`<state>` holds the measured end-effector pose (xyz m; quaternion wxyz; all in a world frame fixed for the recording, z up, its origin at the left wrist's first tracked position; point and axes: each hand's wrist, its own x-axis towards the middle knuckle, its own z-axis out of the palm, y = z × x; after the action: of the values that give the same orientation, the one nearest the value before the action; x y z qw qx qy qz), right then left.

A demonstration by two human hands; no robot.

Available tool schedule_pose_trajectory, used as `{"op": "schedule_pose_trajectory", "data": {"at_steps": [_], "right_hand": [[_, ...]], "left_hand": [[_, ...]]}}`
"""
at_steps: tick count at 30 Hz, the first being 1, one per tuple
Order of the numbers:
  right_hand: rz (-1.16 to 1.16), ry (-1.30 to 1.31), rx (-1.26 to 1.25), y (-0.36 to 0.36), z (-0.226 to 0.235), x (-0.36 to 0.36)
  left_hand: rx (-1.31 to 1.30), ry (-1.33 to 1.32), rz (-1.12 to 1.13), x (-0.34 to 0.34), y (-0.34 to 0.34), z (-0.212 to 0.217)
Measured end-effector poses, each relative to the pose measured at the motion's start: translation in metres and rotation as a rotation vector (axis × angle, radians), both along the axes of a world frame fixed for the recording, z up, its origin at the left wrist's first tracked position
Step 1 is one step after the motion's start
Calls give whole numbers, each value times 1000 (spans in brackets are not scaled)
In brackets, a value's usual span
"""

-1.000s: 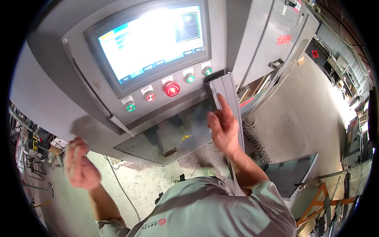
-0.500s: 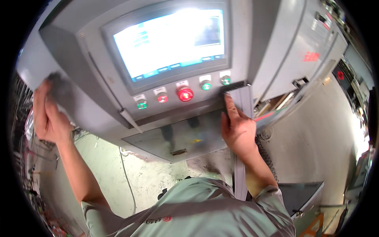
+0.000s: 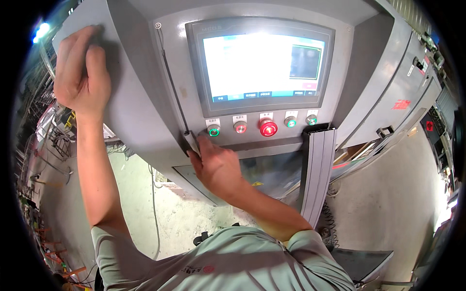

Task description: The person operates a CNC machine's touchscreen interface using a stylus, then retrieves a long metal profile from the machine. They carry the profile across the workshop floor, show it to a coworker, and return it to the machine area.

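I face a grey control cabinet (image 3: 141,111) with a lit touch screen (image 3: 262,63). Below the screen runs a row of round buttons, with a large red button (image 3: 268,128) in the middle and a green button (image 3: 213,130) at the left end. My left hand (image 3: 80,72) is raised, its fingers curled over the cabinet's upper left edge. My right hand (image 3: 218,169) reaches across to the panel's lower left corner. Its fingertips are closed on a small grey tab (image 3: 191,142) just below the green button.
A grey ribbed strip (image 3: 318,169) hangs down from the panel's lower right corner. A taller grey cabinet (image 3: 398,97) stands to the right. Below lies a concrete floor (image 3: 388,194) with a thin cable (image 3: 154,213), and there are racks and clutter at the far left.
My right hand left the ribbed strip at the panel's right and moved to the lower left corner. My left hand rose from beside me onto the cabinet's upper left edge.
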<state>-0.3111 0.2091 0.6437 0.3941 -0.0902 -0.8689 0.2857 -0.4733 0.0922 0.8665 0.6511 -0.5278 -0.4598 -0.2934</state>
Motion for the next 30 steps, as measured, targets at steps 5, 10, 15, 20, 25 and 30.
{"op": "schedule_pose_trajectory", "data": {"at_steps": [5,10,15,20,25,30], "right_hand": [[-59,31,-41,-10,-9,-25],[185,149,-158,-11,4,-8],[365,278,-342,33,23,59],[147,311,-372,62,49,96],[-59,367,131,89,61,97],[14,492,369,95,54,83]], "left_hand": [[-43,22,-37,-4,3,-2],[36,129,-62,-15,-37,27],[472,-286,-460,-25,-13,27],[534,-327,-416,-25,1,22],[582,-341,-308,-26,2,20],[555,-312,-138,-28,4,19]]}}
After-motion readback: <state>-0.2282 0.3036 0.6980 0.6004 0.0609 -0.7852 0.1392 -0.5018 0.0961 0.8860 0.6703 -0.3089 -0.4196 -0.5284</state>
